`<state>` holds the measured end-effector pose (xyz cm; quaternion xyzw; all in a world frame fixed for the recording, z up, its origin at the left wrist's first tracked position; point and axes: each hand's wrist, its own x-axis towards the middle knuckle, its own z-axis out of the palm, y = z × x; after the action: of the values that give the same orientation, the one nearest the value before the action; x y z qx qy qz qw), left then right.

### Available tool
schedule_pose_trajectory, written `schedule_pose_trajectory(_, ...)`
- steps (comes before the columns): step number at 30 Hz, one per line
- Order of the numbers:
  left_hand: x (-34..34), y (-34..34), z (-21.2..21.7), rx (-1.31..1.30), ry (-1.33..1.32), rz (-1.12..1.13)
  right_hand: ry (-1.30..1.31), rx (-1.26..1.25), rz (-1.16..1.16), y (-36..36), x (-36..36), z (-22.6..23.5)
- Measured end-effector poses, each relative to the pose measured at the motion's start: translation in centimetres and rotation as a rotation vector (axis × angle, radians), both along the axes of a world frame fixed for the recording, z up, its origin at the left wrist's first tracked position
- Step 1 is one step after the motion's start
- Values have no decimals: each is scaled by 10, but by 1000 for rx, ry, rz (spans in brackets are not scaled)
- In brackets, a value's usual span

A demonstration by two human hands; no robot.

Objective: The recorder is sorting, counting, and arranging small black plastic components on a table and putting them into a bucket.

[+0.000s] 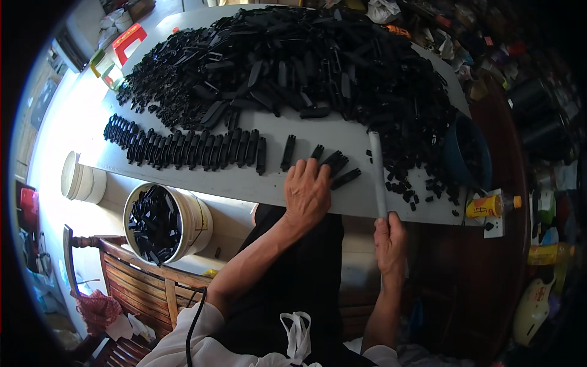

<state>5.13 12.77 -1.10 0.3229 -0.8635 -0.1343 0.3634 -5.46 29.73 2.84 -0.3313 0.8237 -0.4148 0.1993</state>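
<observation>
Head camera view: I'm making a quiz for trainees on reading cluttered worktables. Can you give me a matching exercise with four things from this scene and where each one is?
Things:
1. white rod
2. white bucket
3. blue bowl
4. yellow bottle

Places:
A. lying on its side at the table's right edge
B. below the table's near edge, filled with black parts
C. held in the right hand, reaching up over the table
D. at the right end of the big black pile

Pairs: 1-C, 2-B, 3-D, 4-A
</observation>
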Motion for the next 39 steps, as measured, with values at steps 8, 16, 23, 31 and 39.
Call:
schedule_pose_trajectory(8,-7,2,-6,-76,-116,15,-33,-60,41,9,5,-11)
schedule_pose_trajectory(16,-6,1,-12,-138,-20,-8,-120,-94,89,16,7,-14)
schedule_pose_trajectory(23,-1,-6,-15,-118,55,-31,-120,-131,100,15,12,-10)
schedule_pose_trajectory(31,4,-8,-17,-106,64,-28,-147,-94,81,-1,17,-1)
schedule_pose_trajectory(39,17,53,32,82,313,-365,-311,-223,54,-15,12,-6)
